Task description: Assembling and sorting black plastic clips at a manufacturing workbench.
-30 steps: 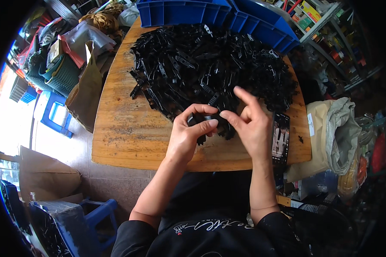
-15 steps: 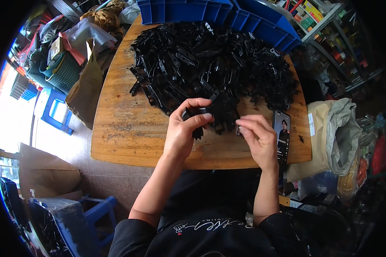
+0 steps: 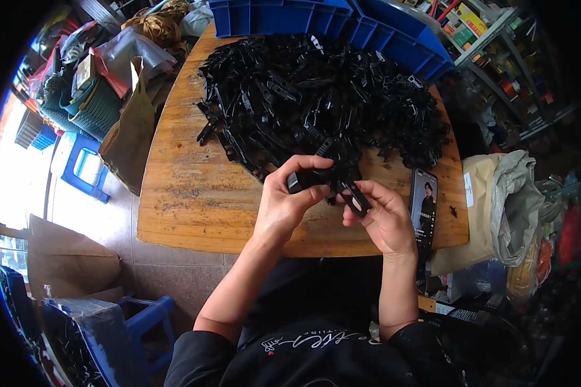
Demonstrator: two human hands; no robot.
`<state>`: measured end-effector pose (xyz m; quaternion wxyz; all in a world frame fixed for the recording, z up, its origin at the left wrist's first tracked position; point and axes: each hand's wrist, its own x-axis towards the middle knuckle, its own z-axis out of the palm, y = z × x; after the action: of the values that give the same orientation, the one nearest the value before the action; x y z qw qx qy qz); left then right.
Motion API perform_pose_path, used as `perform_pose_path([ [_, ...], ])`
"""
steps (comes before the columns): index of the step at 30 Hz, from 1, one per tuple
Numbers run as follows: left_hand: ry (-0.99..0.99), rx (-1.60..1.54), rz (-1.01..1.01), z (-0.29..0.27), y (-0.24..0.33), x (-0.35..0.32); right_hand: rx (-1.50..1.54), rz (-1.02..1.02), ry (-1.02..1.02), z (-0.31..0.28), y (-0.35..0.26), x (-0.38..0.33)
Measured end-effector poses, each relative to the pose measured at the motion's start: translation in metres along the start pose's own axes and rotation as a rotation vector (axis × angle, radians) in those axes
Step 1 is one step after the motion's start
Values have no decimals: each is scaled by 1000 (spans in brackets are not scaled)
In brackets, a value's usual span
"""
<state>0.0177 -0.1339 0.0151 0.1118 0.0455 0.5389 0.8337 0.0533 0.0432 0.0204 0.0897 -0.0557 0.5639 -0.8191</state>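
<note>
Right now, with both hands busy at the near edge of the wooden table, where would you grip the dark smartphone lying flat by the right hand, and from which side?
Take the dark smartphone by its two long edges, coming from above. It lies flat, screen up, on the wooden table, its long sides running away from the person. The right hand crowds its left edge, so that side looks tight.

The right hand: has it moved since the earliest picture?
Yes. The right hand has drawn back from the black pile toward the wooden table's near edge, beside the phone.

Two small black plastic parts (image 3: 332,182) pinched together mid-frame, one long strip angled down-right, right below the big heap.
</note>
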Motion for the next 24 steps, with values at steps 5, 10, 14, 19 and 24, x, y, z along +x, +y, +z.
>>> perform_pose_path([
  [5, -80, -14, 35, 4, 2, -2, 57, 52, -19, -8, 4, 2],
  [10, -106, 199, 97, 4, -3, -2, 53, 74, 2, -11, 4, 2],
  [14, -44, 306, 218, 4, -12, 0, -25, 80, 161, 5, 3, 4],
  [19, 116, 108, 129, 3, -6, 1, -197, -235, 416, 8, 6, 4],
  [24, 62, 54, 75, 3, -3, -2, -261, -146, 234, 16, 8, 1],
])
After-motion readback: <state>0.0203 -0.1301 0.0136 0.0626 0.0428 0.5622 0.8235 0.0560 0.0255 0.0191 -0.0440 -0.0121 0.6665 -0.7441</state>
